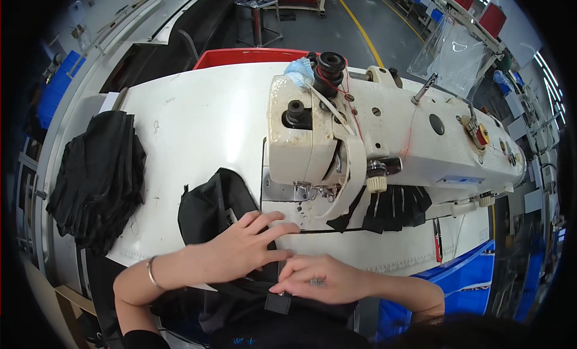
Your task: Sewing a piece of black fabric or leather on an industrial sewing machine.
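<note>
Two hands' fingers (273,226) atop black fabric (207,208).

The sewing machine (384,139) is blocking the table's right half; bare tabletop (204,127) is lying open between it and the fabric stack (99,178).

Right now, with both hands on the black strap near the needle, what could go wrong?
The left hand presses black fabric close to the presser foot; its fingertips could get drawn toward the needle. The black strap runs thin and taut, so it may skew if the right hand slips. Red thread hangs loose over the sewing machine and could snag.
</note>
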Demonstrator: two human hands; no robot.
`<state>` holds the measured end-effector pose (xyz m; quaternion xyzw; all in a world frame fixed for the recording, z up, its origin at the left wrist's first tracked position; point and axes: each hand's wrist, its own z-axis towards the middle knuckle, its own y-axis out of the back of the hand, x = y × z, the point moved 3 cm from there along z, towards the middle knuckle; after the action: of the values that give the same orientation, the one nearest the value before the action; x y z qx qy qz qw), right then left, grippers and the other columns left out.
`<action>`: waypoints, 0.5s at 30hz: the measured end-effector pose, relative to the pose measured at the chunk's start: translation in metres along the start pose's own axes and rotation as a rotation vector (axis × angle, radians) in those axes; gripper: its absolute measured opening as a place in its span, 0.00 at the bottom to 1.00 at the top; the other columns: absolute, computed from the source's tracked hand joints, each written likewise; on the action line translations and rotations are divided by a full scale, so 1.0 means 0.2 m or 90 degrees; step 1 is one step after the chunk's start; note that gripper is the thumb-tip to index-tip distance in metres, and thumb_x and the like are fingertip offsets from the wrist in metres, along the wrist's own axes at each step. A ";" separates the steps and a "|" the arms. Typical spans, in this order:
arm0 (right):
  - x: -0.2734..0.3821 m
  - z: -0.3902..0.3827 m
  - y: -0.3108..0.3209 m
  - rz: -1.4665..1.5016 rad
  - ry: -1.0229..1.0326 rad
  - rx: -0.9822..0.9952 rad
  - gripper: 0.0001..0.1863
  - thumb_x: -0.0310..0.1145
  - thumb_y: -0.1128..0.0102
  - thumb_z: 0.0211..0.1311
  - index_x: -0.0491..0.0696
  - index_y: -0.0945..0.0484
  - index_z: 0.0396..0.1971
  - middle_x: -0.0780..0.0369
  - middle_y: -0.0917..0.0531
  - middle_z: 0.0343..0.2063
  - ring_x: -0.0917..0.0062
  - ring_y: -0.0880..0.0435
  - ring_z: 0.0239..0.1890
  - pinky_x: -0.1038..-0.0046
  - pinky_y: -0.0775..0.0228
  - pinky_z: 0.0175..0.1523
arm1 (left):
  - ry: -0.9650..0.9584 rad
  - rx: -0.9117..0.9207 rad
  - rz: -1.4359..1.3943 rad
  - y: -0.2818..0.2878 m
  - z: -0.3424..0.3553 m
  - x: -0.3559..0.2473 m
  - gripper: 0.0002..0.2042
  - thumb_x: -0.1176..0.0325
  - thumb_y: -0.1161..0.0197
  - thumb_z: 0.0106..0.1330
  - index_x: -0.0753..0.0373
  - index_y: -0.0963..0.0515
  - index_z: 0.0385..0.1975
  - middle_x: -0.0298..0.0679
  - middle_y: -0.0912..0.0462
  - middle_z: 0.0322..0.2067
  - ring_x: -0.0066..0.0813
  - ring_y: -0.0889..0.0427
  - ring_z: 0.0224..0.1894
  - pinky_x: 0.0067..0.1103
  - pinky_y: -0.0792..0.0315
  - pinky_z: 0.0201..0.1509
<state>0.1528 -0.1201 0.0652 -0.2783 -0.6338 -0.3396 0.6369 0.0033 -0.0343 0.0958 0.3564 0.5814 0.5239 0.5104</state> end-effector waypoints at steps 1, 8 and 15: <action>0.00 0.00 -0.01 0.005 0.006 0.000 0.13 0.33 0.39 0.61 0.43 0.22 0.43 0.63 0.21 0.31 0.77 0.22 0.38 0.76 0.30 0.46 | -0.091 0.046 -0.062 -0.01 0.01 0.02 0.17 0.71 0.36 0.48 0.60 0.23 0.41 0.39 0.29 0.47 0.38 0.32 0.52 0.30 0.36 0.57; -0.05 0.05 0.03 0.189 -0.296 -0.143 0.12 0.31 0.38 0.61 0.37 0.29 0.30 0.60 0.20 0.22 0.81 0.21 0.18 0.80 0.29 0.23 | -0.100 -0.171 0.303 0.07 -0.13 0.05 0.10 0.68 0.39 0.48 0.59 0.28 0.29 0.30 0.32 0.23 0.23 0.27 0.25 0.17 0.35 0.22; -0.17 0.30 -0.01 0.021 -0.118 -0.385 0.08 0.29 0.48 0.67 0.39 0.33 0.33 0.59 0.20 0.24 0.81 0.18 0.27 0.80 0.26 0.31 | 0.266 -0.273 0.323 -0.06 -0.24 -0.05 0.20 0.66 0.35 0.50 0.63 0.23 0.45 0.36 0.33 0.28 0.27 0.29 0.28 0.20 0.31 0.26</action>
<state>0.1166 -0.0716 0.0337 -0.4953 -0.5544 -0.4756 0.4703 -0.0393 -0.0579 0.0828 0.2598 0.4439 0.8040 0.2985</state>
